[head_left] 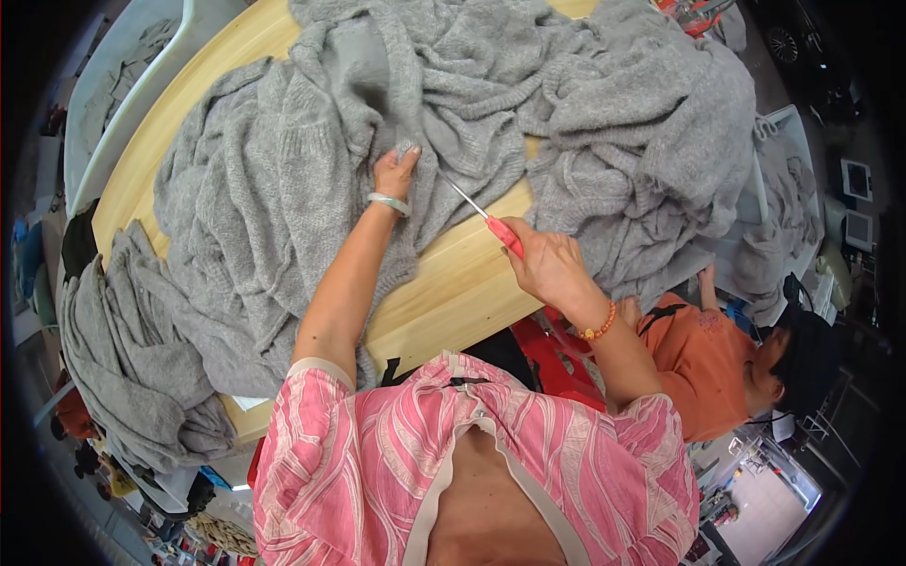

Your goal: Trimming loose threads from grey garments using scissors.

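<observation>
My left hand [394, 174] is closed on a gathered edge of a grey knit garment [321, 189], with a pale bangle at the wrist. In my right hand [557, 272] is a red-handled tool [503, 234] with a slim metal shaft; its exact kind I cannot make out. The shaft points up and left, and its tip is close to the grey knit, just right of my left hand. Whether the tip touches the cloth I cannot tell. The garment lies in loose folds on a light wooden table [453, 283].
More grey knitwear [651, 123] is heaped at the right, and another pile [142, 349] hangs at the left edge. White bins [132, 104] flank the table. A person in orange [698, 368] is close on my right. A red object [694, 17] sits at the far right.
</observation>
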A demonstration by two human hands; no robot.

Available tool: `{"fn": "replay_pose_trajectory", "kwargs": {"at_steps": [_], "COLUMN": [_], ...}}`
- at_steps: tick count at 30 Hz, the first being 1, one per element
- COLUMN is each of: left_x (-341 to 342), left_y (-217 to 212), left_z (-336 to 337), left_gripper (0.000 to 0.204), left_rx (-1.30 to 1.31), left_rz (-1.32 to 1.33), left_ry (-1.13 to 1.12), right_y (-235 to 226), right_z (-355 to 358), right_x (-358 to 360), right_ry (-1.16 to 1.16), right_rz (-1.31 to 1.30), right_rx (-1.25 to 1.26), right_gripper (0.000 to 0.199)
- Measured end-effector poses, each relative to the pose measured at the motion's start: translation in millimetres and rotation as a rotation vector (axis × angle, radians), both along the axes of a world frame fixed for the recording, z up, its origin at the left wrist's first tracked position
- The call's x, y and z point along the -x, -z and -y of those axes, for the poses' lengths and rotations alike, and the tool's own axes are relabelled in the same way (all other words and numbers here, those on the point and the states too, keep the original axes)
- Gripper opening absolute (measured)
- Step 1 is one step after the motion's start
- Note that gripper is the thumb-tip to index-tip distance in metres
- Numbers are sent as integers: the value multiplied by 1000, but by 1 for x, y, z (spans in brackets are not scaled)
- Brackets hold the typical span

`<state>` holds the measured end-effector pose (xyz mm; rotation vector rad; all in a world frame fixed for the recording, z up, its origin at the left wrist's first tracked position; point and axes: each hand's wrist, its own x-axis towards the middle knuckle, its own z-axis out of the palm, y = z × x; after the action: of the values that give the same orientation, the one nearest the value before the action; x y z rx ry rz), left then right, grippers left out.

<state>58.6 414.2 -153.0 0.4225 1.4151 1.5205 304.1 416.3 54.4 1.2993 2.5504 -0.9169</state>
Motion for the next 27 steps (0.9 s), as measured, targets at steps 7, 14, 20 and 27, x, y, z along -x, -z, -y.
{"fn": "replay_pose_trajectory", "kwargs": {"at_steps": [7, 14, 20, 27], "left_x": [-16, -38, -55, 42], "left_y": [18, 14, -26, -107], "left_z": [57, 120, 206, 320], "left_gripper": [13, 14, 21, 38], "left_rx": [12, -10, 59, 327], "left_rz": [-148, 40, 113, -1349], "left_ry": [26, -133, -53, -425], "right_y": [10, -5, -11, -12], "right_z": [26, 70, 92, 114], "right_x": [-17, -20, 8, 56], "right_ry": [-181, -296, -274, -356], "right_rz": [79, 176, 60, -16], "right_rx": [131, 216, 86, -26], "right_gripper": [30, 35, 33, 32]}}
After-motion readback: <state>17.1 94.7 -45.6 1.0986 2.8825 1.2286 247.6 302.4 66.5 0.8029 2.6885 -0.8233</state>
